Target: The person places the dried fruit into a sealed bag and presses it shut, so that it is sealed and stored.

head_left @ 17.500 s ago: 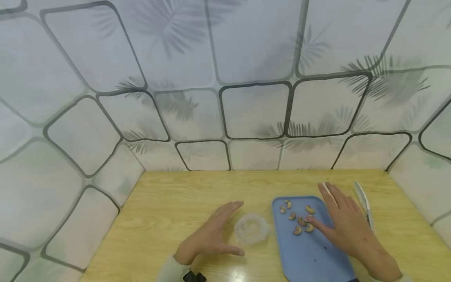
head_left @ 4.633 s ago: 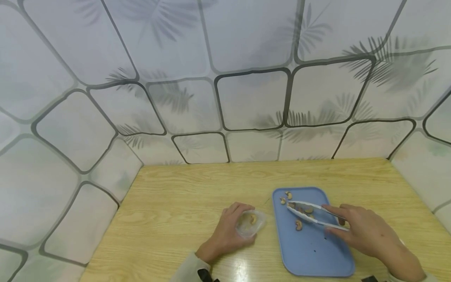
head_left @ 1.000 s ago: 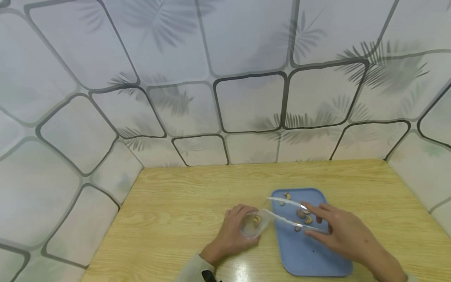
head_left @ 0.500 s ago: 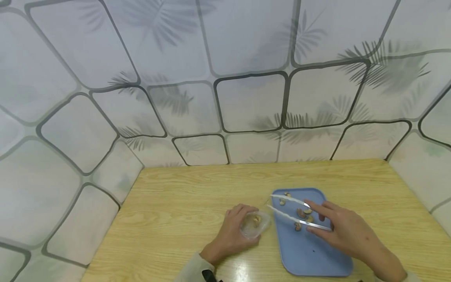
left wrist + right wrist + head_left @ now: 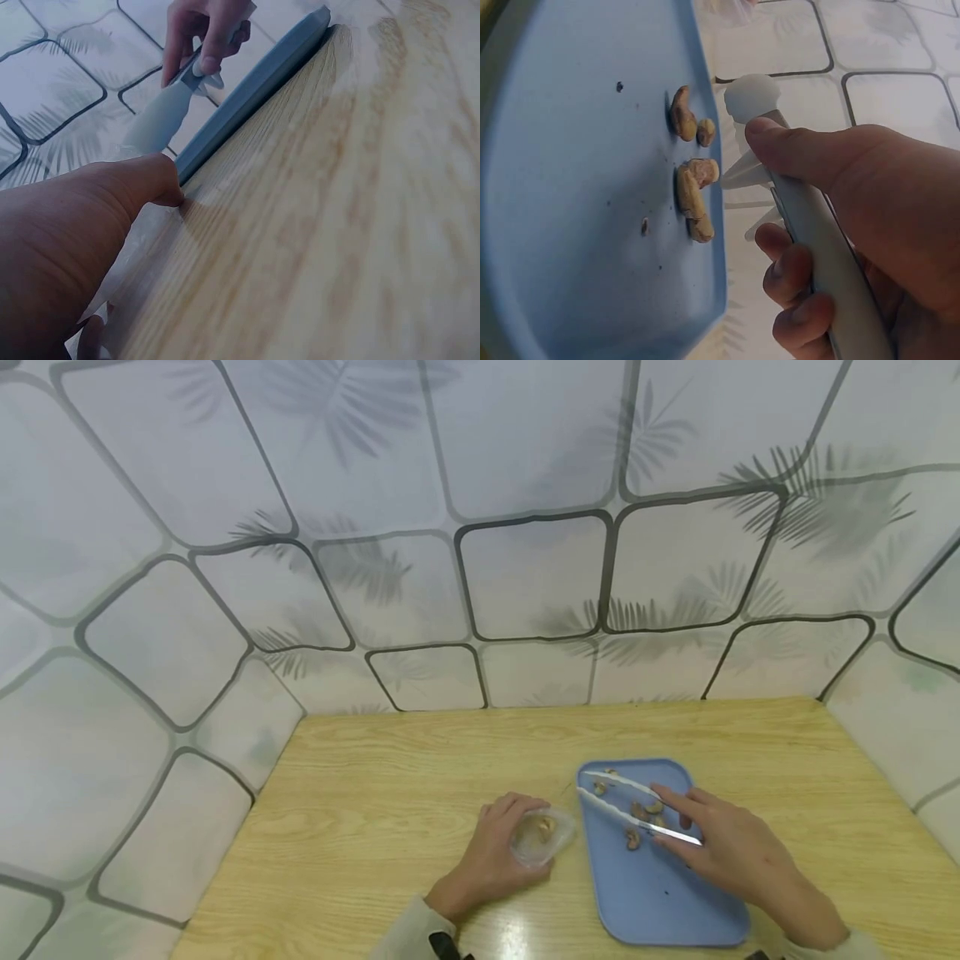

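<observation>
The tray (image 5: 660,914), blue and round-cornered, lies flat on the tabletop (image 5: 405,777). Just left of the tray is the cup (image 5: 531,855), small and see-through, in the left hand (image 5: 489,852): the fingers bend round its far side and the thumb comes round its near side, spread only as wide as the cup. Nuts (image 5: 546,827) lie inside the cup; how many, I cannot tell. The right hand (image 5: 738,849) is over the right side of the tray, half closed, with the tongs (image 5: 609,807) pinched between the thumb and the curled fingers. The tongs reach leftward across the tray, their two arms apart and the white tips by the tray's far left corner; whether the tips touch anything there I cannot tell. More nuts lie on the tray: some by that far left corner, partly hidden by the tongs, others bunched on its far half, and one on the near side of the bunch. Dark specks (image 5: 666,892) dot the tray's near half. Beyond the tray rises the wall (image 5: 540,577), patterned with grey outlines and leaf shapes
</observation>
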`<state>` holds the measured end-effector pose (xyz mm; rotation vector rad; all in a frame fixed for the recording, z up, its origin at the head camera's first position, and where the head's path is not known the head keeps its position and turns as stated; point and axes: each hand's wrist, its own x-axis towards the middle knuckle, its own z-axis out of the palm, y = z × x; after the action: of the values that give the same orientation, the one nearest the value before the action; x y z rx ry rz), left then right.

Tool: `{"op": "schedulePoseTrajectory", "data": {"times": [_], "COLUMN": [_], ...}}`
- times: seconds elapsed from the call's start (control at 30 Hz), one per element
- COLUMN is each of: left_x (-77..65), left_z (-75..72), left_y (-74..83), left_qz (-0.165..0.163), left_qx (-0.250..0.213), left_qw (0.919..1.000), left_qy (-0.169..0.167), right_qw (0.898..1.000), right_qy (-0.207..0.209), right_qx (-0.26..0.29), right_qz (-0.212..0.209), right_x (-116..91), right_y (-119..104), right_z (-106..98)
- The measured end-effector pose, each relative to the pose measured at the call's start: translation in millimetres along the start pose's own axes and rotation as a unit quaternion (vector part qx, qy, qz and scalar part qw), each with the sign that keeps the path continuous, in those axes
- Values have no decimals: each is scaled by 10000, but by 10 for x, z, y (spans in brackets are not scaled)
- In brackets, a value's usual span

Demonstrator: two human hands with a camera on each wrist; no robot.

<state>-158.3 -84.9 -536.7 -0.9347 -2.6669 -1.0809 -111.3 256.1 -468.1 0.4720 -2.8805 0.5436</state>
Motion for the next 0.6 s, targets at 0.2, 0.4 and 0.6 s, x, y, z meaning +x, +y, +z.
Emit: {"op": "schedulePoseTrajectory", "data": {"times": [0.2, 0.4, 0.6], "left_x": [4, 6, 1], "left_z": [-2, -2, -6], "left_y": [-1, 10, 8], "left_qz": [0, -38, 36], "left_qx": [-14, -11, 13], "left_qw": [10000, 10000, 10000], "left_qy": [-22, -5, 26], "right_qw": [9994, 9990, 9991], "right_qy": [-239, -275, -230], "right_qx": [-65, -60, -71], "right_qz": [223, 344, 353], "right_x": [27, 26, 25], "right_y": [48, 58, 32], "right_z": [67, 102, 115]}}
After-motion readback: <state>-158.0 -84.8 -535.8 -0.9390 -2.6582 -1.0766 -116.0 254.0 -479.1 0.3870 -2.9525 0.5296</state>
